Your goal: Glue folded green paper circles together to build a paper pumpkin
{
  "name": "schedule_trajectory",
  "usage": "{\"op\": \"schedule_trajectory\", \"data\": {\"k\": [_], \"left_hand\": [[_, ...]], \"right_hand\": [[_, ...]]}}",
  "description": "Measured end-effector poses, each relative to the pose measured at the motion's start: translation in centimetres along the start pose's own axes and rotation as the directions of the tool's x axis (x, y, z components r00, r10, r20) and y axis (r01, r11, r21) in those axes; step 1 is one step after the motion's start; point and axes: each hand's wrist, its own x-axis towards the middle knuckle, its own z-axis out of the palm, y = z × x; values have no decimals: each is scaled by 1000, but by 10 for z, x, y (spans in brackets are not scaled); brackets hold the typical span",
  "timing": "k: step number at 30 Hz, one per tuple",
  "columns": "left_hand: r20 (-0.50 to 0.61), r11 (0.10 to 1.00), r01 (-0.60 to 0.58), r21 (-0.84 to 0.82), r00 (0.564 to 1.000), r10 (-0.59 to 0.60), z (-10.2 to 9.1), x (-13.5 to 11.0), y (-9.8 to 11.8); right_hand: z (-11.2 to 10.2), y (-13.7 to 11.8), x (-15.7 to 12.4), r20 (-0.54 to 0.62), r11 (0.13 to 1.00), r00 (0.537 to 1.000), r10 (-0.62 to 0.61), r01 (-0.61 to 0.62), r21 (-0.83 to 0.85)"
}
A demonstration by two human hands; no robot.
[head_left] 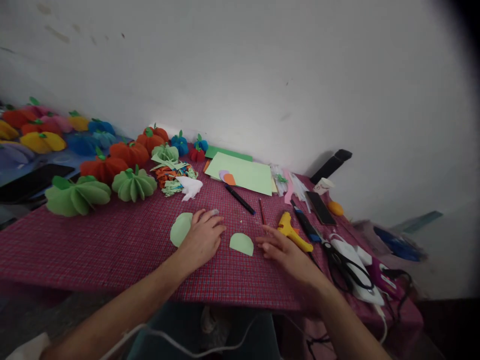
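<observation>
My left hand [202, 237] rests on the table with its fingers apart, overlapping the right edge of a light green paper circle [180, 230]. Part of that circle is hidden under the hand. Between my two hands lies a light green paper half-round [242, 244], its straight edge toward me; it looks like a folded circle. My right hand [281, 250] hovers or rests just right of the half-round, fingers spread and holding nothing. Beside its fingertips are a yellow hot glue gun [294, 234] and a thin red pencil [262, 211].
Paper pumpkins [135, 184] in several colours fill the left side. Behind are paper scraps [172, 175], light green sheets [242, 172] and a black marker [240, 199]. At right lie a utility knife [305, 222], a phone [320, 207], black scissors [347, 267] and a paper cup [323, 186].
</observation>
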Motion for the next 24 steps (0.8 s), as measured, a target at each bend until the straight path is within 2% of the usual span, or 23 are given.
{"op": "schedule_trajectory", "data": {"k": [3,5,9,13,24], "left_hand": [[17,1000,-3,0,1000,3,2,-1,0],[35,1000,-6,4,999,6,3,-1,1],[89,999,-32,19,996,30,5,-2,4],[130,999,-30,22,991,27,6,-1,6],[156,1000,-27,-1,987,27,6,0,8]], "right_hand": [[-2,-4,2,37,982,999,31,-37,186],[-1,-4,5,7,992,1000,5,-6,122],[4,0,10,-107,984,988,-113,96,-152],[11,6,15,-47,957,991,-121,104,-272],[19,21,36,47,964,982,-182,188,-188]]}}
